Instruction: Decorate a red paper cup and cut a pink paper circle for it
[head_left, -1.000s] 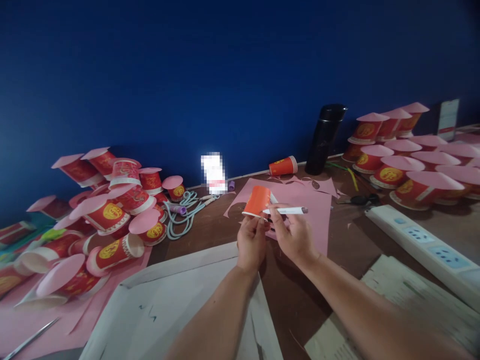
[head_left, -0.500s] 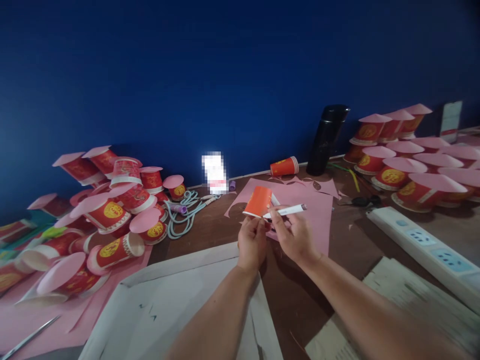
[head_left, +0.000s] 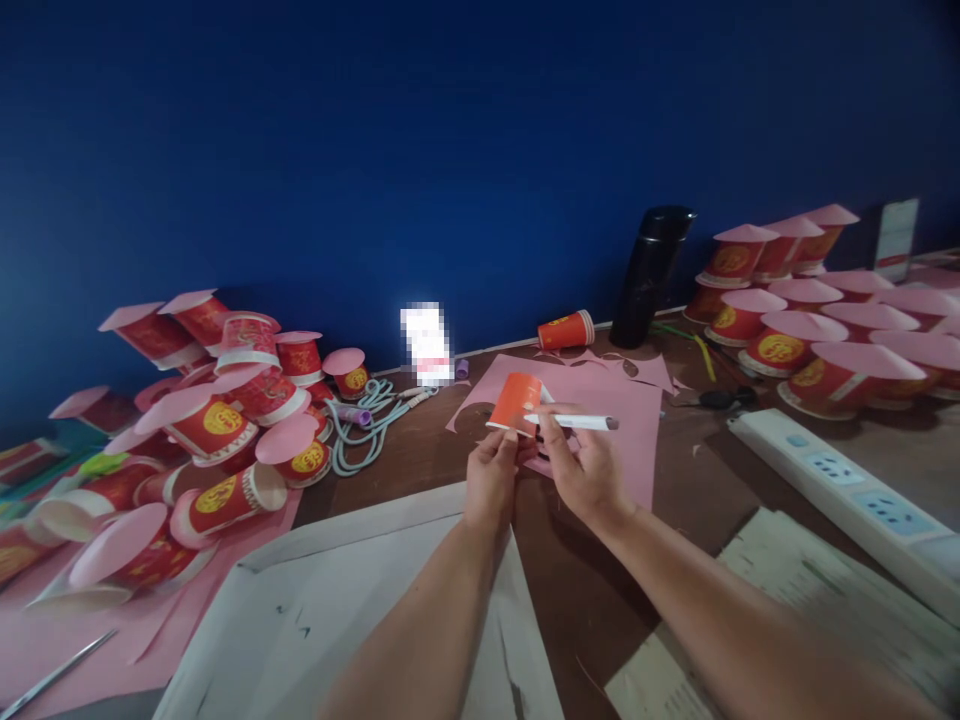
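Observation:
Over the pink paper sheet [head_left: 634, 440], an orange-red paper cup [head_left: 514, 398] is tilted with its pale rim toward me. My left hand [head_left: 491, 476] pinches that rim between thumb and fingers. A white marker pen [head_left: 586, 423] lies nearly level in the closed fingers of my right hand [head_left: 589, 468]. Its left end meets the right side of the cup, and its dark end points right. My right fingers hide where the pen and cup come together. Behind the hands, several stacked red paper cups [head_left: 566, 330] lie on their side.
Red cups with pink paper tops crowd the left [head_left: 217, 425] and right [head_left: 814, 345]. A black flask [head_left: 652, 275] stands by the blue wall. A power strip [head_left: 840, 480], a white shallow box [head_left: 352, 590], coiled cable [head_left: 360, 455] and scissors [head_left: 64, 672] lie around.
The marker pen has turned from slanting upward to nearly level, its dark end lower. Both hands stay at the cup, the left still on the rim. The whole view has shifted slightly.

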